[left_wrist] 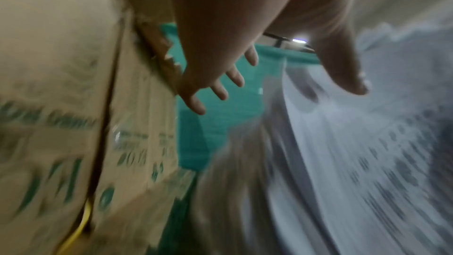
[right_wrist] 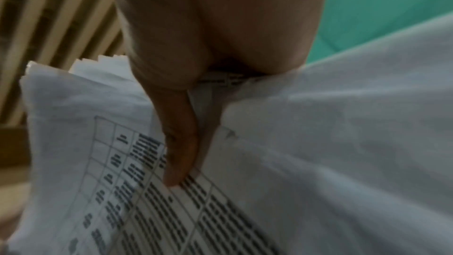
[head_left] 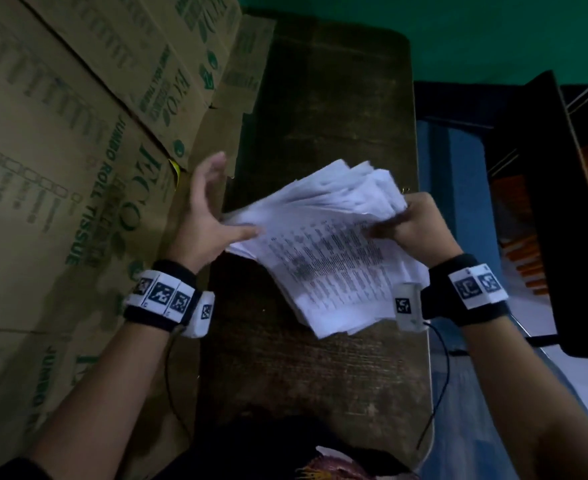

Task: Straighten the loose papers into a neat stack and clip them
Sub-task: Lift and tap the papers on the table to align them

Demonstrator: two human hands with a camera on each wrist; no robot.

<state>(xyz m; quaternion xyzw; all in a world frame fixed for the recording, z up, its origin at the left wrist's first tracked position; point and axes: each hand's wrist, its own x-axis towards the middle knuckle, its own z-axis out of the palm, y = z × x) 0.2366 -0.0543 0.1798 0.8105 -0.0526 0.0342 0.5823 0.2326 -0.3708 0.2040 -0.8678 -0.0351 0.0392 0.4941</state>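
Printed papers (head_left: pixel 323 251) lie fanned above the dark table (head_left: pixel 320 98), right hand (head_left: pixel 420 226) pinching their 3 o'clock edge, left hand (head_left: pixel 209 220) spread flat at 9 o'clock, seemingly touching; best to loosen, tap edges square, then clip.

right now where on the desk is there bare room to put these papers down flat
Two bare patches of the desk: the far end, between the boxes and the desk's right edge, and the near strip between the wrists toward the body. The middle is crowded: the papers are fanned there, pinched by the right hand, the left hand at their edge.
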